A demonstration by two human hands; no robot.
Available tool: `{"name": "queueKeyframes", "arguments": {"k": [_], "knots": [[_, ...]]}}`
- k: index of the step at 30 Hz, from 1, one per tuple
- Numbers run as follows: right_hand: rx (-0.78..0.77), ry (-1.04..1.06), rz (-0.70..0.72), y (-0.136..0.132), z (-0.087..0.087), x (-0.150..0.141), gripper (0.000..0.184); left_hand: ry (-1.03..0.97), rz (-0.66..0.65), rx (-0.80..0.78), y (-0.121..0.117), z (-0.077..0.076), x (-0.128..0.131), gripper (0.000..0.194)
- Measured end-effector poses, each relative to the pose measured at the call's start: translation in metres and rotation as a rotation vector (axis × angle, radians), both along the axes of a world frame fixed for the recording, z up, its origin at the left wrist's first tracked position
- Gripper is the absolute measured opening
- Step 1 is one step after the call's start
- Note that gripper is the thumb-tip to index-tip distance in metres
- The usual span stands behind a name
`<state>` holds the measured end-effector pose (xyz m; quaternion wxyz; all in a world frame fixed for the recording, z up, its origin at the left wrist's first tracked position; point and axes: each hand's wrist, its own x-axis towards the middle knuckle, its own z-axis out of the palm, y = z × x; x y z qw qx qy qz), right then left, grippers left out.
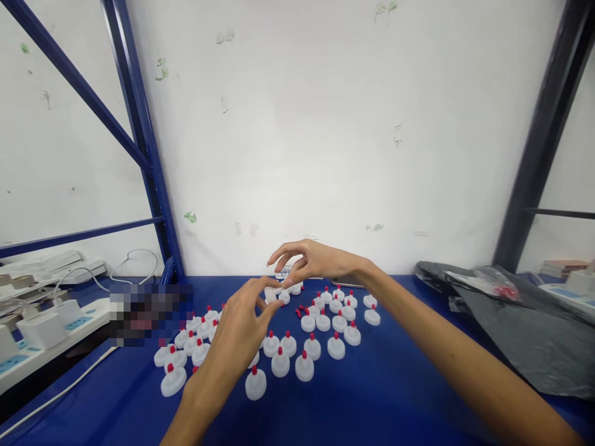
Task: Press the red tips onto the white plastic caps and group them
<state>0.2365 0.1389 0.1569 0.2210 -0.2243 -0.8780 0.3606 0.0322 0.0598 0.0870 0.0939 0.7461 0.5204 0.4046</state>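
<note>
Near the middle of the table, my left hand [244,313] pinches a translucent white cap [271,295] between thumb and fingers. Just above it, my right hand [311,261] reaches in from the right, its thumb tip at the cap's upper edge. Its other fingers are curved and raised. Anything small between its fingertips is too hidden to make out. Around both hands stand many white round caps with red tips [304,367]. Several small loose red tips [300,311] lie just right of the held cap. Some caps, such as this white cap [370,301], show no red tip.
The tabletop [372,396] is blue, with a white wall behind it. A dark plastic bag [506,334] lies at the right. White power strips [83,319] with chargers and a cable are at the left. A clear bag [282,271] and a dark flat object [348,282] lie at the back.
</note>
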Motion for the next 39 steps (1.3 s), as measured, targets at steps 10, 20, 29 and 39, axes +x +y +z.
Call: {"name": "queueKeyframes", "arguments": {"k": [10, 20, 29, 39], "knots": [[-0.045, 0.096, -0.031, 0.001, -0.006, -0.008, 0.032, -0.034, 0.029, 0.005, -0.001, 0.002, -0.001, 0.029], [-0.192, 0.091, 0.047, 0.005, -0.016, -0.015, 0.035, -0.22, -0.059, -0.022, -0.006, 0.006, 0.004, 0.038], [-0.289, 0.257, -0.014, -0.002, -0.012, -0.021, 0.038, -0.363, -0.029, -0.033, -0.009, 0.006, 0.004, 0.045], [-0.293, 0.269, -0.07, -0.007, -0.009, -0.024, 0.039, -0.385, -0.032, -0.06, -0.01, 0.011, 0.003, 0.041]]}}
